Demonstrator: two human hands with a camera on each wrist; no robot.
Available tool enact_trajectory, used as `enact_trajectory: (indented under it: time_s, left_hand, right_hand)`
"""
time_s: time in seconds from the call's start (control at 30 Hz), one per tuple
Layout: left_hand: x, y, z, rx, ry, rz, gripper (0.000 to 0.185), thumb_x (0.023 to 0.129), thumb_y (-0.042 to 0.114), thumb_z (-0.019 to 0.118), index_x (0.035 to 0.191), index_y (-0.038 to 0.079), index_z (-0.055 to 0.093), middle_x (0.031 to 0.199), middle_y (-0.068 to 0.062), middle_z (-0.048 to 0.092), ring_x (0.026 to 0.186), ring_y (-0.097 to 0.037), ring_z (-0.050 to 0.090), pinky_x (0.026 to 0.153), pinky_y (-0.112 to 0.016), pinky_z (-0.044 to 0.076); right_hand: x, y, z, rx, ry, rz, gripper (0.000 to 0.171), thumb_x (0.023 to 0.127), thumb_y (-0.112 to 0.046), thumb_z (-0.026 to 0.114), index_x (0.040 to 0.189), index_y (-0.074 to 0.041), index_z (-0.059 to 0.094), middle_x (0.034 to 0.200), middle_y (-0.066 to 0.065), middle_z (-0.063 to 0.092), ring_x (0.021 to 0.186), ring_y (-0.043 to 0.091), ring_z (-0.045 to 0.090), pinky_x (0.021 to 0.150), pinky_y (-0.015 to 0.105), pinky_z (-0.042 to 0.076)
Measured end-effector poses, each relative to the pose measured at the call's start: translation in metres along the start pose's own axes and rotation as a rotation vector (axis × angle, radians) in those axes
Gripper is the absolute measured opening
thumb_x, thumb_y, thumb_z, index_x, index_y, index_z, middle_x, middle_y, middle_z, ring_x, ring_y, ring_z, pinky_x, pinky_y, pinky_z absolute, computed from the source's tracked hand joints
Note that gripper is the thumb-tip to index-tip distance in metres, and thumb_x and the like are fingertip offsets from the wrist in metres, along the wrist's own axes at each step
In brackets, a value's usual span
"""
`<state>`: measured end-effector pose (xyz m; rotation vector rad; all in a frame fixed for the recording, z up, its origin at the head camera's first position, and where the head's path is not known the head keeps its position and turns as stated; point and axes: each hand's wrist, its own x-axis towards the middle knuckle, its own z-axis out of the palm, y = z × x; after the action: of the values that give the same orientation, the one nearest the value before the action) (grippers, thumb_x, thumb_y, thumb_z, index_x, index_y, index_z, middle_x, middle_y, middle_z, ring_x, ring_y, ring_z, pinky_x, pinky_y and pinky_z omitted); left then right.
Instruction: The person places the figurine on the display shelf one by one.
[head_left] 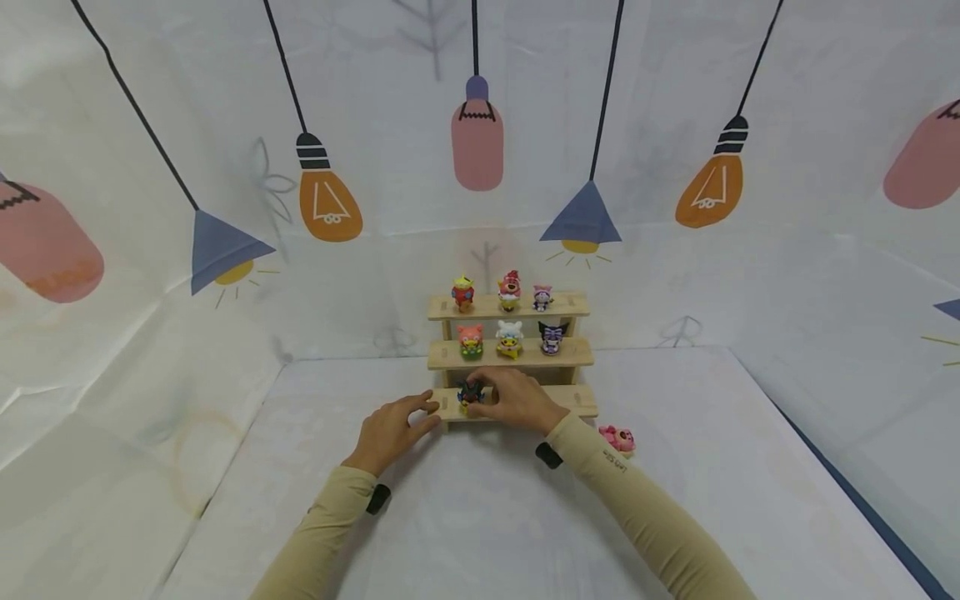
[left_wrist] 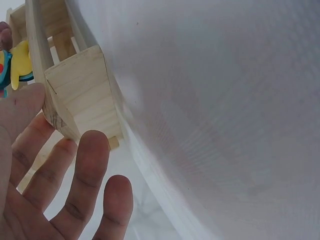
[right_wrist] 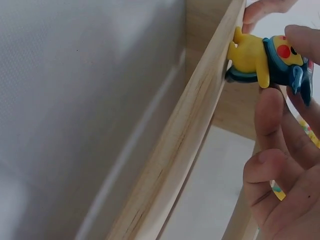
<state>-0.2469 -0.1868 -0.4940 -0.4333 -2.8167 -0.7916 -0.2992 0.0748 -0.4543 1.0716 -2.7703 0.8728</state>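
low in the middle of the frame, the left hand [head_left: 392, 431] rests flat-fingered against the wooden shelf's [head_left: 570, 398] left end, steadying it. just beyond, the right hand [head_left: 516, 400] pinches a yellow figure [head_left: 470, 394] onto the bottom step; next seems letting go without tipping it.

Head view looks down from afar; both wrist views crowd the wooden shelf [head_left: 512, 354] they share.
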Motion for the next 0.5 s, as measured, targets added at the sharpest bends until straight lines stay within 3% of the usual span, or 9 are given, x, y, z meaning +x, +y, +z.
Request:
enact_trajectory:
  time_s: [0.23,0.4,0.5]
  left_hand:
    - [0.001,0.000,0.002,0.003,0.000,-0.006,0.029,0.093,0.042,0.074,0.117,0.027,0.077,0.140,0.010,0.062,0.052,-0.002,0.047,0.048,-0.028,0.042]
    - [0.002,0.000,0.002,0.004,0.004,-0.006,0.035,0.093,0.043,0.074,0.122,0.024,0.075,0.136,0.010,0.065,0.054,0.000,0.049,0.048,-0.028,0.043]
    - [0.003,-0.001,0.002,0.006,0.010,-0.005,0.038,0.093,0.043,0.074,0.125,0.022,0.074,0.133,0.009,0.067,0.054,0.000,0.050,0.048,-0.027,0.043]
  right_hand:
    - [-0.008,0.002,-0.002,0.017,0.000,0.028,0.058,0.088,-0.046,0.079,0.135,-0.019,0.060,0.126,0.000,0.069,0.115,0.017,0.064,0.095,0.040,0.050]
    - [-0.017,0.004,-0.007,0.032,0.017,0.032,0.058,0.087,-0.040,0.081,0.135,-0.015,0.059,0.124,0.004,0.069,0.107,0.023,0.067,0.089,0.040,0.052]
    - [-0.024,0.007,-0.011,0.015,0.031,0.032,0.056,0.088,-0.038,0.081,0.134,-0.016,0.060,0.124,0.001,0.069,0.097,0.018,0.067,0.083,0.036,0.052]
